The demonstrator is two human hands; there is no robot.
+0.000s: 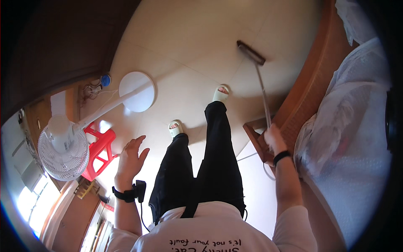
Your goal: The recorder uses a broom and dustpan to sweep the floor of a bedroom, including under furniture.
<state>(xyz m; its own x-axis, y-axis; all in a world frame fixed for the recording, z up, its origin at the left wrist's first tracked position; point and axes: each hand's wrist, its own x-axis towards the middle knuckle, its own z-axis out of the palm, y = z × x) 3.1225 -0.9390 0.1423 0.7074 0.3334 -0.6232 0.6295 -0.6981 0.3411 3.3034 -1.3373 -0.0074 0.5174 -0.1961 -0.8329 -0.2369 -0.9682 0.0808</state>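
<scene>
As the left hand (131, 159) hangs open near a red stool (100, 143) and a white pedestal fan (64, 155), the right hand (274, 140) grips a long-handled floor tool (262, 90), its dark, bar-shaped head resting on the pale floor (184, 46) ahead of the person's light slippers (220, 96).

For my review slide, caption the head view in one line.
Right hand grips a wide-headed, long-handled tool on the pale floor; left hand open and empty.
</scene>
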